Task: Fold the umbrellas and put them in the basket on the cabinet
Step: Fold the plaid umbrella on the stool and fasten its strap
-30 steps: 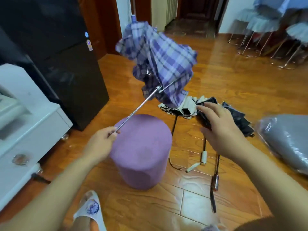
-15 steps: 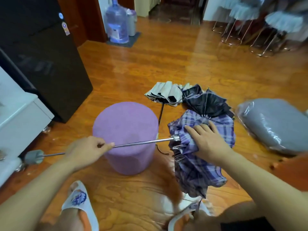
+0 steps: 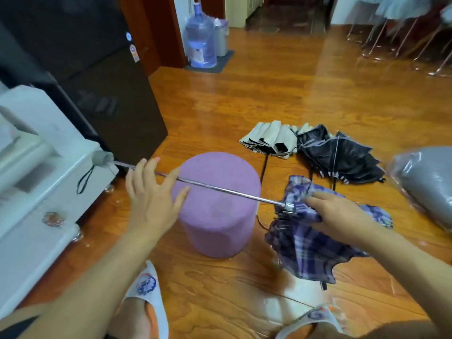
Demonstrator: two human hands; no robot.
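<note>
The purple plaid umbrella [image 3: 305, 243] lies across my lap area, canopy collapsed at the right. Its extended metal shaft [image 3: 220, 189] runs left over the stool to the grey handle [image 3: 101, 159] by the cabinet. My right hand [image 3: 335, 211] grips the bunched plaid fabric just beside the runner. With fingers spread and straight, my left hand [image 3: 151, 194] has its fingertips at the shaft and does not clasp it. A beige-and-black umbrella [image 3: 269, 140] and a black umbrella [image 3: 342, 160] lie half-folded on the floor beyond. No basket is in view.
A purple round stool [image 3: 217, 211] stands right in front of me under the shaft. The white cabinet [image 3: 36, 192] is at the left, with a black fridge [image 3: 110, 94] behind it. A grey plastic-wrapped bundle [image 3: 428, 182] lies at the right. A water bottle [image 3: 200, 42] and chairs [image 3: 391, 28] stand farther back.
The umbrella swung down from upright to lie sideways, and my right hand took hold of its canopy. My left hand has since released the shaft and spread its fingers.
</note>
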